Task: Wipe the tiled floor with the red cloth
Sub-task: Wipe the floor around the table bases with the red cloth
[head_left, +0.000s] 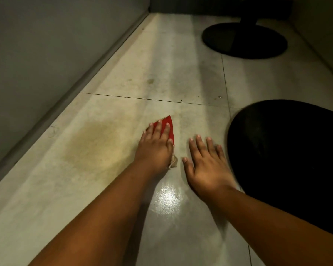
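L hand (155, 145) flat on red cloth (166, 125).

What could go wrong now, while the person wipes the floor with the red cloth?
1. The left hand covers most of the red cloth, so the bare fingers may rub the dirty tile themselves.
2. The yellowish stain lies to the left of the cloth and may be missed.
3. The floor shines, perhaps wet, beside the flat right hand; it may slip.

left hand (154, 145) flat on red cloth (168, 126) | right hand (207, 163) flat on tiled floor (181, 77)
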The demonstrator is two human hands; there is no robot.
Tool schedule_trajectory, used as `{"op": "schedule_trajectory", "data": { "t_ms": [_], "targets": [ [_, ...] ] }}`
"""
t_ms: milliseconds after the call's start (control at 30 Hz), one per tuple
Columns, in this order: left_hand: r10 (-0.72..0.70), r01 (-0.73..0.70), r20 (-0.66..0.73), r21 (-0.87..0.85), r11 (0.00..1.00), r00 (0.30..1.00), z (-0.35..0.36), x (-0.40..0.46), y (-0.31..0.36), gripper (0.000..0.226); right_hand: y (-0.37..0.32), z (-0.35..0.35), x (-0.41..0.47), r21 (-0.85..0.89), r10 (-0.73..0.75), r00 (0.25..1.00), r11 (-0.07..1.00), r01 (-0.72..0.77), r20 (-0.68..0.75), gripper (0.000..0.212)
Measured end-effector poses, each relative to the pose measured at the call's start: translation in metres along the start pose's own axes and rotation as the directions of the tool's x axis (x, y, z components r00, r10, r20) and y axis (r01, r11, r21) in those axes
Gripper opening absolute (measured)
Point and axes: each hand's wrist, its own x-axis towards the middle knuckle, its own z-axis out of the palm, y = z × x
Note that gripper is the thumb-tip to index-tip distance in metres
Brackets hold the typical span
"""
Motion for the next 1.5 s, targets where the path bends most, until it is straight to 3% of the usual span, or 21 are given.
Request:
{"op": "schedule_trajectory", "data": {
  "t_ms": [200,433,700,833,967,1167,1500],
  "targets": [
    [0.084,-0.085,0.024,0.029,0.996,0.996,0.002,-0.058,0.004,0.065,0.0,-0.002,0.0,0.014,0.0,1.0,1.0,0.0,0.012,0.064],
    [-0.027,0.027,0.004,-0.009,1.0,1.0,0.006,0.05,0.008,0.055,0.002,-0.001,0.0,0.022,0.0,1.0,1.0,0.0,-0.002,0.064],
    [0.077,-0.077,-0.005,0.03,0.997,0.997,0.003,-0.017,0.01,0.057,0.001,-0.002,0.0,0.041,-0.007,1.0,0.999,0.007,0.005,0.063],
    [-0.01,0.01,-0.039,0.008,1.0,0.999,0.006,0.037,0.011,0.055,0.001,-0.002,0.001,0.046,-0.005,1.0,0.999,0.005,-0.005,0.063],
    [-0.04,0.043,0.071,-0.03,0.999,0.997,0.007,0.079,0.017,0.056,0.001,-0.002,0.001,0.048,0.002,1.0,0.999,-0.002,-0.005,0.063],
    [0.134,-0.134,0.0,0.04,0.99,0.991,0.007,-0.007,0.005,0.058,0.001,-0.001,0.002,0.045,-0.002,1.0,0.999,0.002,-0.003,0.063],
    [0.035,-0.035,-0.011,0.033,0.999,0.999,0.012,0.039,0.011,0.056,0.002,0.001,0.002,0.046,0.0,1.0,0.999,0.0,-0.011,0.062]
  ]
}}
